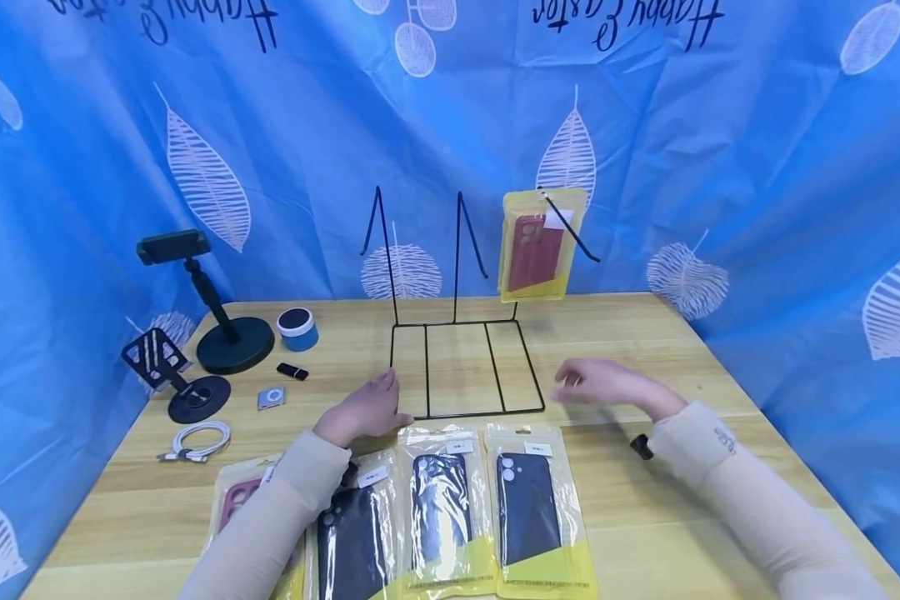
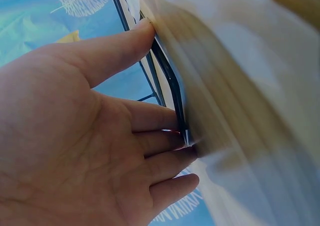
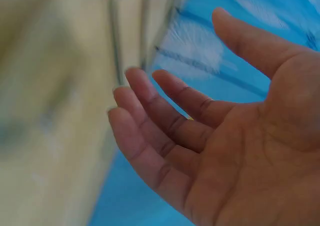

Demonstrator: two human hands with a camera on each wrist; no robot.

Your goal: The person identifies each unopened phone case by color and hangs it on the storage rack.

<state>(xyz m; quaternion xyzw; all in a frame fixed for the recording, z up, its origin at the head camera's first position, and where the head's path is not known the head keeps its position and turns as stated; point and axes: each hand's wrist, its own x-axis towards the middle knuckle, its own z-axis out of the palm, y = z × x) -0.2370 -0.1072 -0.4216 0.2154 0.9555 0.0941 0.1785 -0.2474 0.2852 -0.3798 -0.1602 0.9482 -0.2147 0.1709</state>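
Desk (image 1: 645, 333): wooden, backed by a blue leaf-print cloth.

Wire display rack (image 1: 465, 367): black, standing at the middle of the desk towards the far edge, its flat base frame lying on the surface. One packaged red phone case (image 1: 534, 247) hangs from its rightmost upright prong.

Row of packaged phone cases (image 1: 450, 508): four lie side by side along the near edge, three dark and one pinkish at the left, partly under the left sleeve.

Left hand (image 1: 363, 410): fingers straight and relaxed, fingertips (image 2: 177, 121) touching the near-left corner of the rack's base wire; nothing is pinched.

Right hand (image 1: 607, 385): spread loosely, palm empty, hovering just off the rack's near-right corner, apart from the wire. Blurred in both views.

Left edge of the desk: two black phone stands (image 1: 202, 300), a blue tape roll (image 1: 297, 328), a coiled white cable (image 1: 198, 439).
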